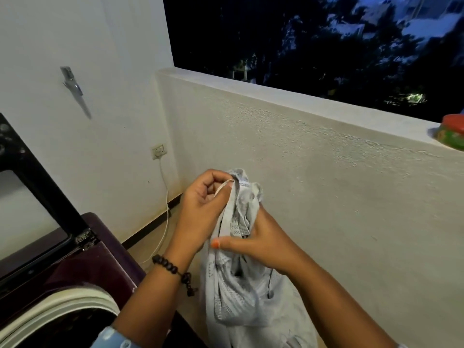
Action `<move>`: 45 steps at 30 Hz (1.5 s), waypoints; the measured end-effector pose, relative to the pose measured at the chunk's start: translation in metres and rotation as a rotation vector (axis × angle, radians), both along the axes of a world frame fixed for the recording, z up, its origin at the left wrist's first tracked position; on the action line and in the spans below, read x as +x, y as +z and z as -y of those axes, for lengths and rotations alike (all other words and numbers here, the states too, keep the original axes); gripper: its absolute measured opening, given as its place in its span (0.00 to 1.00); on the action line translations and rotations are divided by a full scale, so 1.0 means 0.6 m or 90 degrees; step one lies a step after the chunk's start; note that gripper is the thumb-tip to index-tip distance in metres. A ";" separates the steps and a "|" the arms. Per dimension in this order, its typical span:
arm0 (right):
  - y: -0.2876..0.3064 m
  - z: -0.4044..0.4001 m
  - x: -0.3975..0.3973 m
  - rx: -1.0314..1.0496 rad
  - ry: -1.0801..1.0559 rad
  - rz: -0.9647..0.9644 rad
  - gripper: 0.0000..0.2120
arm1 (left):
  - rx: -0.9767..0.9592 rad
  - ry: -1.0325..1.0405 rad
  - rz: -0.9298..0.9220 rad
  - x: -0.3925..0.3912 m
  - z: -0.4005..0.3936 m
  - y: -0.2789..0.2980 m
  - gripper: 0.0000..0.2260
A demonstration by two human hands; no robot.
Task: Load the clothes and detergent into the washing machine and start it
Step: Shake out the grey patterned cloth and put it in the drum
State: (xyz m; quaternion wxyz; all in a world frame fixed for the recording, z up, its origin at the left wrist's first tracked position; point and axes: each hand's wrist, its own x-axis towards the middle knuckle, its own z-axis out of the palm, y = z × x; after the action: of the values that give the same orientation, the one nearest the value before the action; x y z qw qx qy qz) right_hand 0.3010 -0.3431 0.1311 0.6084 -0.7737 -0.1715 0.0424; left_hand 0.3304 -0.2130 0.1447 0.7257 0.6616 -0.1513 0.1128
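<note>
A pale grey patterned garment (233,285) hangs in front of me, bunched at its top. My left hand (200,209), with a dark bead bracelet on the wrist, pinches a strap or edge of the cloth near the top. My right hand (261,239) grips the bunched cloth just below, thumb pointing left. The top-loading washing machine (100,267) stands at the lower left, dark maroon, with its lid (32,214) raised and the white drum rim (62,307) showing. Both hands are to the right of the drum opening. No detergent is in view.
A low white parapet wall (301,151) runs across the right, with a red and green container (452,133) on its ledge. A wall socket (159,150) with a white cable sits in the corner. A metal bracket (72,86) is fixed to the left wall.
</note>
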 end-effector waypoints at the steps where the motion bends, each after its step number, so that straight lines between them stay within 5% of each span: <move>1: -0.002 0.003 0.002 0.001 -0.035 0.013 0.27 | 0.013 0.002 0.002 0.001 -0.003 -0.004 0.05; 8: 0.037 0.036 0.015 0.078 -0.142 0.040 0.10 | 0.068 -0.072 -0.057 -0.006 -0.038 -0.077 0.10; 15: 0.111 0.052 0.013 0.180 -0.194 0.086 0.10 | 0.292 -0.090 -0.092 -0.004 -0.040 -0.178 0.12; 23: 0.161 0.085 0.004 0.245 -0.280 0.139 0.08 | 0.084 0.079 -0.060 0.005 -0.049 -0.126 0.09; 26: 0.171 0.104 0.006 0.298 -0.345 0.141 0.07 | 0.121 0.067 0.011 0.003 -0.074 -0.118 0.19; 28: 0.182 0.108 0.003 0.362 -0.365 0.143 0.09 | 0.224 0.068 0.020 0.000 -0.080 -0.135 0.17; 31: 0.194 0.114 0.000 0.483 -0.376 0.144 0.07 | 0.245 0.052 -0.042 -0.005 -0.092 -0.166 0.05; 33: 0.192 0.119 0.002 0.504 -0.378 0.127 0.06 | 0.123 0.017 -0.132 -0.005 -0.096 -0.169 0.12; 37: 0.157 0.105 0.017 0.502 -0.333 0.020 0.09 | -0.007 -0.012 -0.147 0.002 -0.070 -0.099 0.09; 41: 0.088 0.062 0.024 0.375 -0.251 -0.062 0.08 | 0.042 -0.079 -0.047 -0.001 -0.020 -0.015 0.10; 45: 0.047 0.024 0.004 0.223 0.013 -0.087 0.18 | 0.103 -0.115 0.014 0.004 -0.002 0.017 0.10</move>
State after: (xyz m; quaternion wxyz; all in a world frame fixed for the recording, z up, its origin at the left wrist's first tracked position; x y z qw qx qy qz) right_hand 0.3036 -0.3576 0.1594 0.7438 -0.6494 -0.1419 0.0705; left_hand 0.3331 -0.2118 0.1549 0.6753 0.7005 -0.2270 0.0414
